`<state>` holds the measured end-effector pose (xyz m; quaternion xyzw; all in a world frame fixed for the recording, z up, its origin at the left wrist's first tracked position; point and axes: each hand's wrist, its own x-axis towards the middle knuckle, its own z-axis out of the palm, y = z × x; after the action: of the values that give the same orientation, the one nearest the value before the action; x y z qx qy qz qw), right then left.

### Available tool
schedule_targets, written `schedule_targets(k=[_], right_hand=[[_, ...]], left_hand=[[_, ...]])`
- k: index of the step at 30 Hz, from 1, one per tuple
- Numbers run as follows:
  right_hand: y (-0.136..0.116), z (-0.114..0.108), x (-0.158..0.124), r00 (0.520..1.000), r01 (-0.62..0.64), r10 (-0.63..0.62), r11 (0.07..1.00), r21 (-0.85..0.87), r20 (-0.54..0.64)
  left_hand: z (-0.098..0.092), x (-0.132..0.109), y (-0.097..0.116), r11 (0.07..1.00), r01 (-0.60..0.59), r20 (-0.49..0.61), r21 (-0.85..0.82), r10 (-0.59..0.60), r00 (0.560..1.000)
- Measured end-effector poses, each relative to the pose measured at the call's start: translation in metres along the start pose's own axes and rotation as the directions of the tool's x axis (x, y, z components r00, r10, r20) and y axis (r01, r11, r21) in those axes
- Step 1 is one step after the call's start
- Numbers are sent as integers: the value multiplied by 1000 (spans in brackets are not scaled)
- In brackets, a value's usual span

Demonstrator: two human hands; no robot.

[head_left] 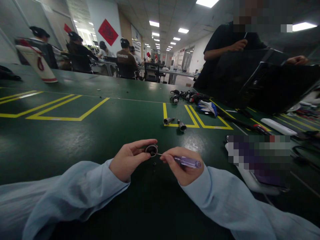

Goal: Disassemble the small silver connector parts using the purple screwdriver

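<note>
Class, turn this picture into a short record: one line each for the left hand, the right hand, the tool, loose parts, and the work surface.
Left hand: holds a round metal part
Right hand: grips a screwdriver
Tool: purple handle, thin shaft pointing at the round metal part; exact tip contact too small to tell
Loose parts: two metal pieces lying beyond the hands
Surface: dark green table with yellow lines

The back of a brown shirt (123, 62) read "PUMPKIN". The large red sign (108, 32) was too blurred to read.
</note>
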<state>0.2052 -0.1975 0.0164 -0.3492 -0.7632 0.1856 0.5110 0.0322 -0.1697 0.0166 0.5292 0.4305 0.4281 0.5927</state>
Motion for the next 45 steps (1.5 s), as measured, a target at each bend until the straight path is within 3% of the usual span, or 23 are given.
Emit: schedule_targets(k=[4, 9, 20, 27, 30, 32, 35, 37, 39, 45], right_hand=[[-2, -3, 3, 978, 198, -190, 975, -98, 83], [-2, 0, 2, 945, 311, -286, 936, -166, 159], [-11, 1, 3, 926, 364, -330, 909, -204, 183], [-12, 2, 3, 940, 329, -298, 921, -210, 165], [-12, -1, 2, 979, 185, -170, 973, -138, 112], [-9, -1, 1, 998, -33, 37, 996, -77, 50], [1, 4, 0, 924, -381, 381, 923, 55, 13], [8, 9, -1, 854, -521, 519, 847, 108, 46], [12, 13, -2, 821, -571, 567, 810, 132, 70], [12, 16, -3, 837, -547, 539, 826, 138, 91]], left_hand=[[1, -1, 1, 1000, -20, -5, 6, 20, 1000], [2, -2, 4, 1000, -3, -17, 8, 3, 1000], [8, -2, 10, 998, 27, -75, 56, -23, 997], [6, -1, 9, 998, 30, -73, 64, -25, 997], [5, 0, 9, 997, 47, -61, 61, -43, 997], [4, 0, 9, 996, 59, -61, 74, -54, 997], [3, -2, 9, 993, 99, -87, 70, -92, 992], [4, -5, 9, 993, 114, -108, 41, -109, 988], [4, -8, 9, 992, 126, -118, 21, -122, 985], [8, -14, 11, 982, 188, -120, -10, -188, 975]])
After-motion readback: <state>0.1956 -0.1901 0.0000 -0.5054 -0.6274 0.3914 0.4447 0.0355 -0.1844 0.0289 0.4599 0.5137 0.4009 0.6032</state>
